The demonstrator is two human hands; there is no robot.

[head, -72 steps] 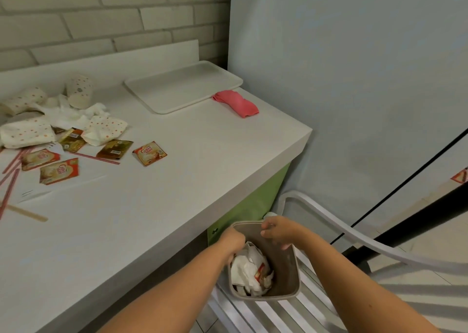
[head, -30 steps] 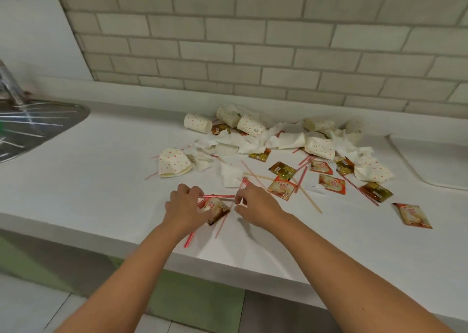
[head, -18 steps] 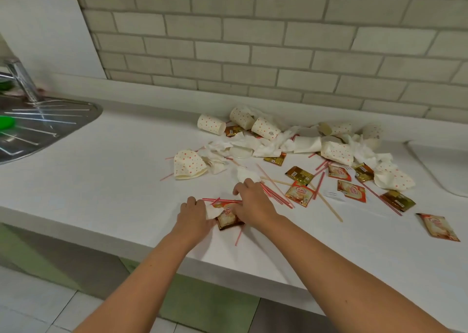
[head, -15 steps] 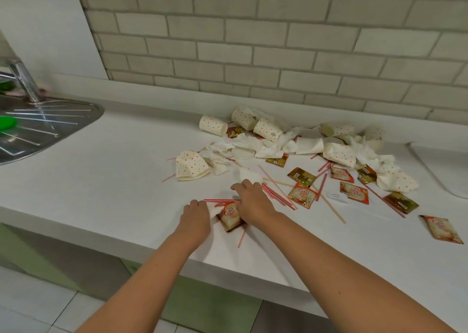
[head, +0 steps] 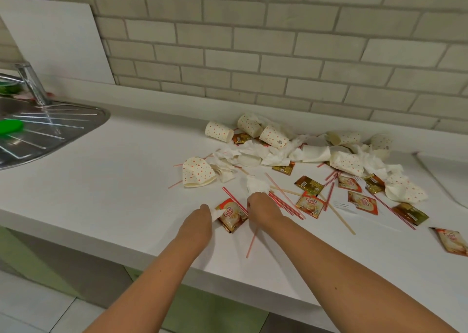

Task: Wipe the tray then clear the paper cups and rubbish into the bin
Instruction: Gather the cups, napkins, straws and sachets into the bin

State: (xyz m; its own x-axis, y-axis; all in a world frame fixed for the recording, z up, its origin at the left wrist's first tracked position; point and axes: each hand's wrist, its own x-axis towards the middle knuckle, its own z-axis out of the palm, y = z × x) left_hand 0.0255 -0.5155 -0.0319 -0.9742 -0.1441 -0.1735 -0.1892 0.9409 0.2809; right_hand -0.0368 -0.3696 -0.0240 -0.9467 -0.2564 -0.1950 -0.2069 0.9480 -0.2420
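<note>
Both arms reach over the near edge of the white worktop (head: 114,180). Left grip (head: 201,221) has its fingers curled under, pinching a white scrap (head: 215,213) that pokes out at the fingertips. Right grip (head: 263,207) is knuckles-up, fingers curled down onto the worktop at a bundle of red straws (head: 286,206); I cannot tell whether it holds anything. A creamer sachet (head: 231,217) lies flat between the two, touching the scrap. One loose straw (head: 252,241) lies just below the right grip. A crumpled tissue (head: 255,184) sits just beyond the right fingers. The rest of the rubbish is spread behind and to the right: a crushed spotted cup (head: 197,171), more cups (head: 219,131) tipped over near the brick wall (head: 253,53), tissues, sachets, a wooden stirrer (head: 339,214). Tray (head: 450,173) is at the far right, only its corner in view, apart from the pile. Steel sink (head: 50,130) with tap (head: 31,84) at far left.
</note>
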